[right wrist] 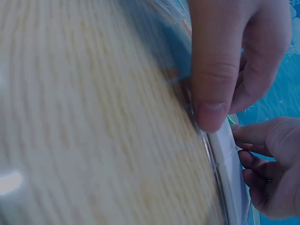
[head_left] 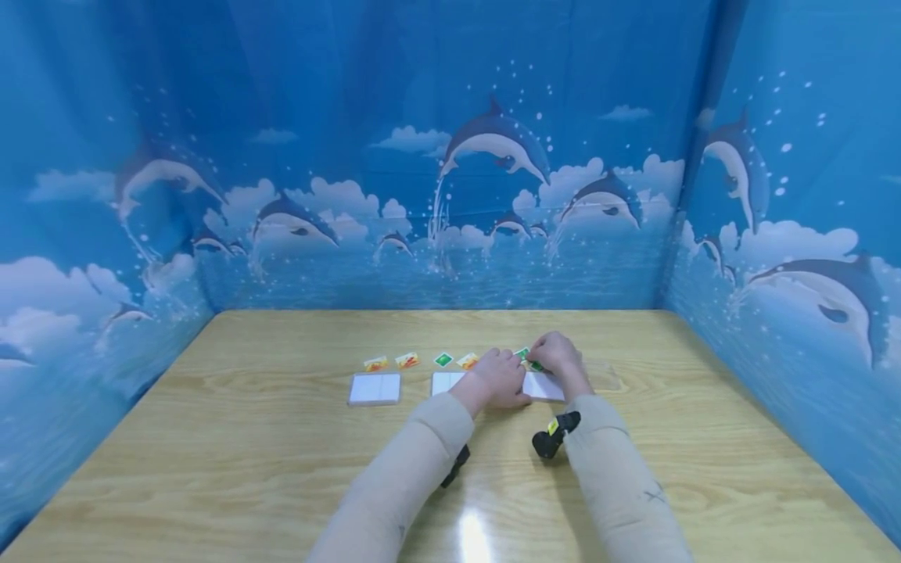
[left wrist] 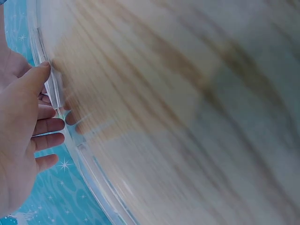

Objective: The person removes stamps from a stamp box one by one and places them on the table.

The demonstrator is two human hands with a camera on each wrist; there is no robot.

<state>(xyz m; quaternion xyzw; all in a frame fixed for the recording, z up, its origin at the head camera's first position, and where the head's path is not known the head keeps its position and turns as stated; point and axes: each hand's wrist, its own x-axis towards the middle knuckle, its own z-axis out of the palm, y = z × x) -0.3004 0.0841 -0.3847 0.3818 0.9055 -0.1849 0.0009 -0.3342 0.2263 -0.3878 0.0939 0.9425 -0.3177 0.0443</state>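
My left hand (head_left: 501, 378) holds the left end of a flat clear case with a white insert (head_left: 543, 385); its thumb (right wrist: 215, 110) presses the near edge. The remaining left fingers (left wrist: 47, 139) hang loosely beside the case. Behind the same case, my right hand (head_left: 558, 356) has thumb and fingers together at a small green picture card (head_left: 536, 365), mostly covered by the fingers. Another green card (head_left: 522, 353) lies just left of it. In the right wrist view, the right hand (right wrist: 276, 164) is beyond the white insert.
Two more white-insert cases, the left one (head_left: 375, 389) and the partly covered middle one (head_left: 445, 381), stand in the row. Behind lie orange cards (head_left: 407, 360) and a green diamond card (head_left: 443, 359). A clear flat piece (head_left: 601, 376) is right of my right hand. Dolphin curtains (head_left: 436, 258) border the table.
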